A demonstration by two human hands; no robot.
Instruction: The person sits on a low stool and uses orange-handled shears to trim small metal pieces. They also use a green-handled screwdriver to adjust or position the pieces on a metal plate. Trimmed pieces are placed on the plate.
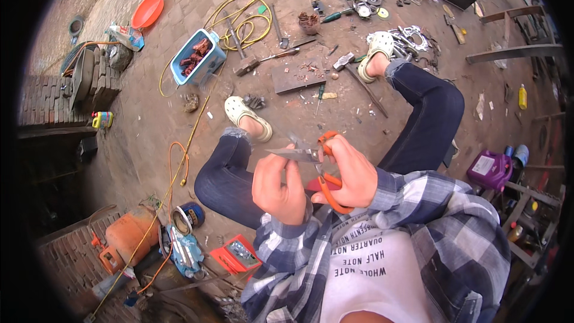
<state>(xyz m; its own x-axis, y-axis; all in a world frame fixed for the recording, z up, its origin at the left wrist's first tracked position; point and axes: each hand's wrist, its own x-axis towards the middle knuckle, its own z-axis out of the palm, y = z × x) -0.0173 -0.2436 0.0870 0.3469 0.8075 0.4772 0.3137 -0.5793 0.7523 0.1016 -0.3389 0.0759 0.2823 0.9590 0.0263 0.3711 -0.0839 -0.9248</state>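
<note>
So the orange-handled scissors point(309, 155) are smack in the middle of the frame, blades pointing left and spread apart. The right hand point(357, 170) has hold of them by the handles, fingers curled around the loops, which are well apart too. The left hand point(278, 188) is just beside the blades, fingers bent and tips bunched close together. Can't tell if they're pinching anything, or whether they touch the metal, since a blade crosses right at the fingertips.

Both hands are over the lap, between two knees in dark jeans point(421, 107). Above them in the frame, a flat metal slab point(287, 82) sits on the ground with coppery scraps on it, and a screwdriver point(320, 97) lies just below that. Left of the slab there's a hammer point(246, 67), then a blue tub point(213, 67) with reddish-brown stuff inside, near a loopy yellow hose point(266, 26).

Around the edges: orange basin point(147, 10) upper left, orange gas tank point(133, 236) lower left, red tray point(222, 259) at the bottom left of center, purple jug point(490, 170) on the right.
</note>
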